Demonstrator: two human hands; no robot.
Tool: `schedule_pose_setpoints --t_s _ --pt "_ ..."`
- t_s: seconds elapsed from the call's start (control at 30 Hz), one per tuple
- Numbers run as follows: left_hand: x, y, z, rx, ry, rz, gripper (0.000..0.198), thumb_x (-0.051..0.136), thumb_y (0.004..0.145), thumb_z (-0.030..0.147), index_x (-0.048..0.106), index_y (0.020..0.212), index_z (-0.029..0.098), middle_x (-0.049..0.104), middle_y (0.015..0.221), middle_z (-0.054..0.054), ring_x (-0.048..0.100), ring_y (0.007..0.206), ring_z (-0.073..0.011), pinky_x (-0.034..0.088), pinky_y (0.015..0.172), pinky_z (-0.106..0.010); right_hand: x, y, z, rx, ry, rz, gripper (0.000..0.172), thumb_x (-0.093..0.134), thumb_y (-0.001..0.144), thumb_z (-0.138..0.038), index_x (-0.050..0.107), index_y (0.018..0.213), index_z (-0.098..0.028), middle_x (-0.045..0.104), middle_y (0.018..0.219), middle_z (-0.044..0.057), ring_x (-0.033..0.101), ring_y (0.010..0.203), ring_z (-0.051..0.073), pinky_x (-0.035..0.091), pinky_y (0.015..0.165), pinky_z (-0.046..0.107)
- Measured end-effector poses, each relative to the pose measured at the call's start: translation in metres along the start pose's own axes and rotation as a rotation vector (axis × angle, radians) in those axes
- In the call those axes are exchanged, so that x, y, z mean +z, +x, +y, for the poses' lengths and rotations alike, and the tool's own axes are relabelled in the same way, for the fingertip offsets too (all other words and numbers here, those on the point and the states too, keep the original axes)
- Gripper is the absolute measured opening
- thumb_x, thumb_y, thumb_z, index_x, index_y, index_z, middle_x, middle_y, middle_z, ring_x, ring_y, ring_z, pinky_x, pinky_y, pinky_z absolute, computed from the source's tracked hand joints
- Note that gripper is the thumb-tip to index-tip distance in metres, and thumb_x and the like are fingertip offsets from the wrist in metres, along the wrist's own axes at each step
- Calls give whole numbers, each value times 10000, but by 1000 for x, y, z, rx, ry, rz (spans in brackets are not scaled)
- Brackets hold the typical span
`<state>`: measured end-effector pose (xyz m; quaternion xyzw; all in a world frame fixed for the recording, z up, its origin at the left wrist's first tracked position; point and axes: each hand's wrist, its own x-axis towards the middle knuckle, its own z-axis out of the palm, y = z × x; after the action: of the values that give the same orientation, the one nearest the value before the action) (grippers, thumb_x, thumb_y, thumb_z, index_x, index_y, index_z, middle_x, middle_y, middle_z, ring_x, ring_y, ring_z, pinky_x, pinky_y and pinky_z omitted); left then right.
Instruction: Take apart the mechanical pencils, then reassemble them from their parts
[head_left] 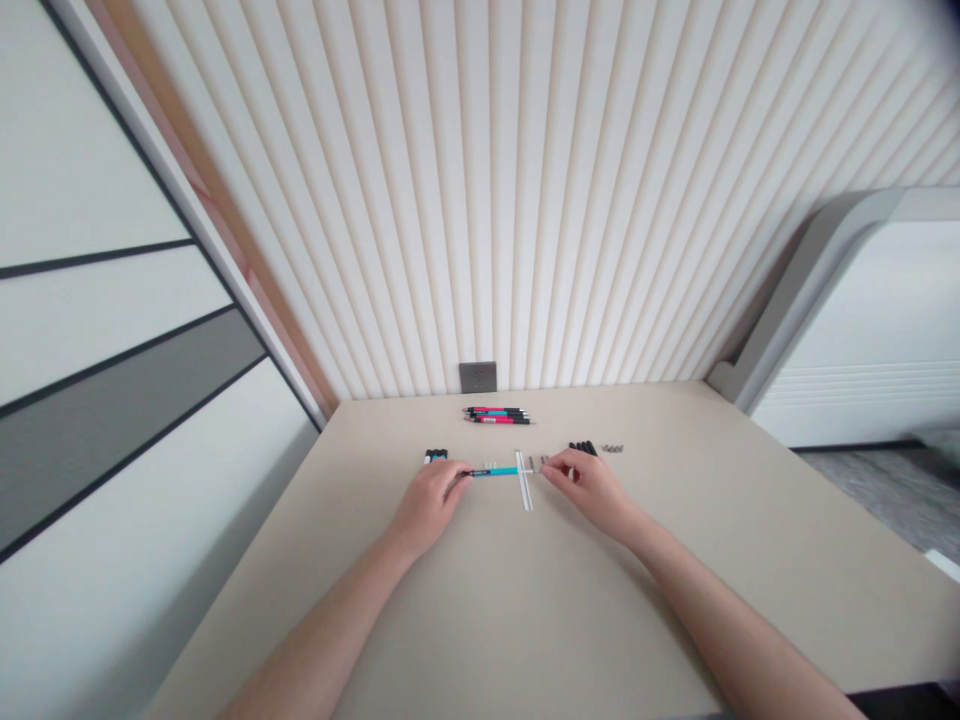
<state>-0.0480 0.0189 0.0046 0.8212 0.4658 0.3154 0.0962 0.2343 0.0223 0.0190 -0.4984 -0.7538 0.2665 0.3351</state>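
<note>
My left hand (433,493) pinches the dark end of a blue pen barrel (502,471), which lies level above the table. From the barrel's right end a thin pale rod like a refill (529,471) reaches toward my right hand (581,482), whose thumb and fingers are closed on its far tip. How deep the rod sits in the barrel is too small to tell. Beneath it lie thin white sticks (527,495) side by side. Close behind my left hand are short black-topped pen parts (436,456), and behind my right hand several black parts (582,447).
Several assembled pens (496,416), red, blue and black, lie near the wall under a dark socket (478,377). Small metal springs or tips (613,448) rest to the right. The beige table (480,610) meets a ribbed wall (480,200), with a white cabinet (112,500) at left.
</note>
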Motion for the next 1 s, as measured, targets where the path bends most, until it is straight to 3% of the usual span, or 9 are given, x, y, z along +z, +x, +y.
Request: schedule_pose_setpoints --t_s 0.13,0.33,0.63,1.0 --pt "0 0 -1 -7 8 -4 139 491 948 259 611 1004 218 661 906 -38 606 876 -211 470 816 -351 2 0 2 32 53 -24 237 531 888 -379 672 910 -189 659 774 16 551 674 142 413 621 258" --pt "1 0 -1 -7 13 16 150 486 952 265 621 999 220 670 905 -43 605 868 -210 473 815 -357 4 0 4 34 59 -27 289 501 899 -374 699 1017 -200 692 818 35 562 686 159 422 637 279" --pt "1 -1 -2 -2 19 22 143 485 955 264 612 1007 226 672 928 -40 608 887 -214 472 824 -360 5 -2 1 38 52 -6 260 520 883 -371 690 987 -205 634 732 7 524 625 139 414 601 258" --pt "-1 0 0 45 54 3 152 475 961 242 612 1022 218 668 919 -40 605 888 -215 467 826 -356 7 -2 -2 10 19 -102 267 497 912 -350 704 902 -182 653 717 0 505 604 133 345 560 242"
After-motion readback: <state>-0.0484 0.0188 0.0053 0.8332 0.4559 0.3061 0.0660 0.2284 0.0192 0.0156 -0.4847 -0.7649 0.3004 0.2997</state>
